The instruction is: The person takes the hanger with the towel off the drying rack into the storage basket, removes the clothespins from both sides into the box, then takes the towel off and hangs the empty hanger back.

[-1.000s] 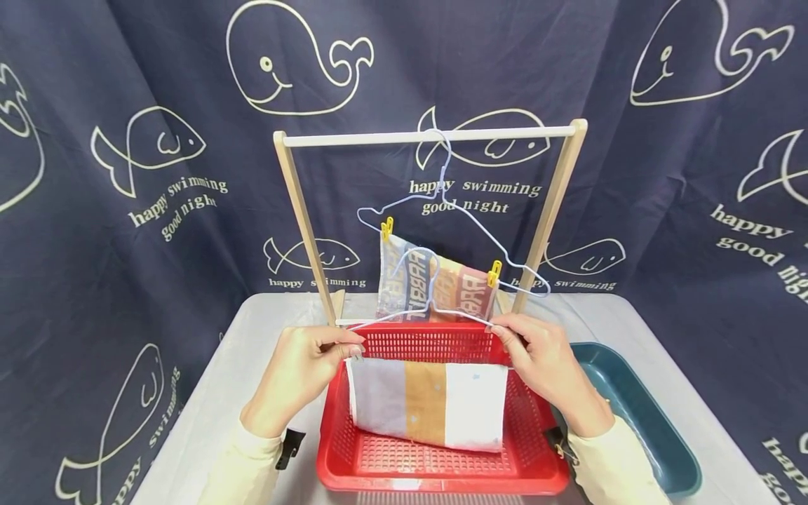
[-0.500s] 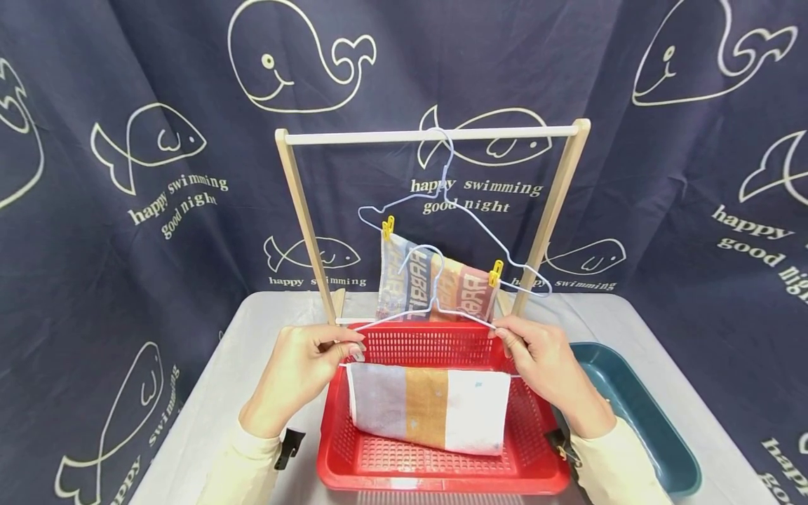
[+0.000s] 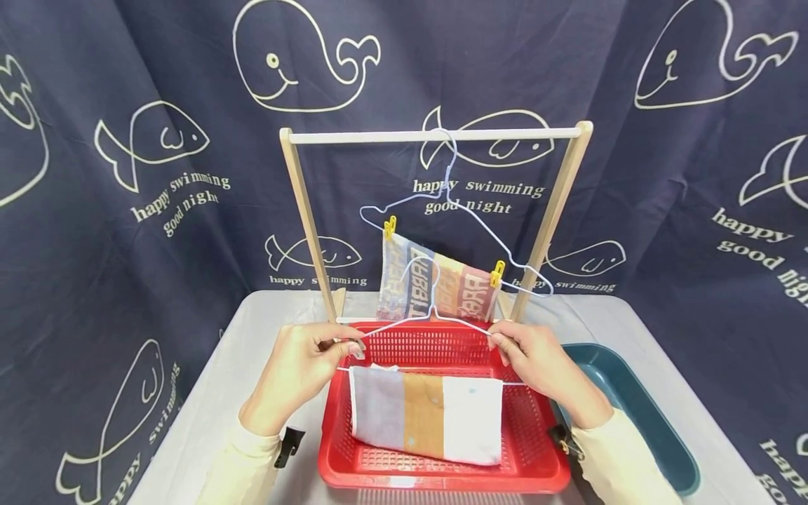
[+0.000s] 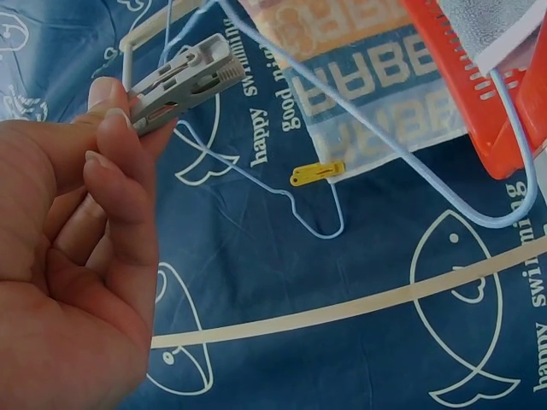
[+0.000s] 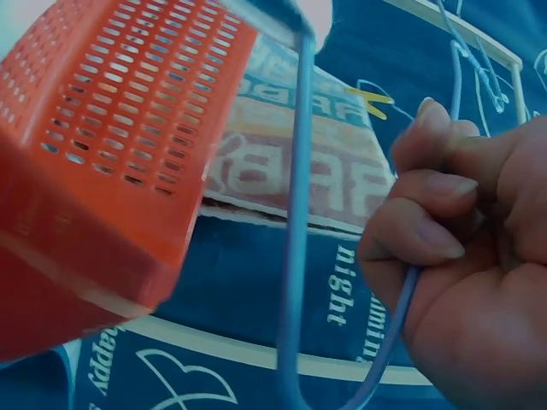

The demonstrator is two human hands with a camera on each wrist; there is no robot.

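Observation:
My right hand [image 3: 536,361] grips the right arm of a light blue wire hanger [image 3: 463,325]; in the right wrist view its fingers curl round the wire [image 5: 297,213]. A folded towel [image 3: 424,417] in grey, ochre and white hangs over the hanger's lower bar, above the red basket. At the hanger's left arm, my left hand [image 3: 301,372] pinches a grey clothespin [image 4: 188,81] between thumb and fingers. The left wrist view shows the hanger's left corner beyond the clothespin, the wire running past the hand.
Below the towel stands a red perforated basket [image 3: 442,481], with a teal tray [image 3: 653,414] at its right. Behind, a rack with a white rail [image 3: 360,138] carries another hanger [image 3: 480,224]; yellow clips [image 3: 498,273] fasten a lettered towel [image 3: 413,280] to it.
The folded towel and the hanger's lower bar have moved down a little, and the bar's ends now show beside the towel. The hanger's hook has also dropped slightly. Both hands keep their holds.

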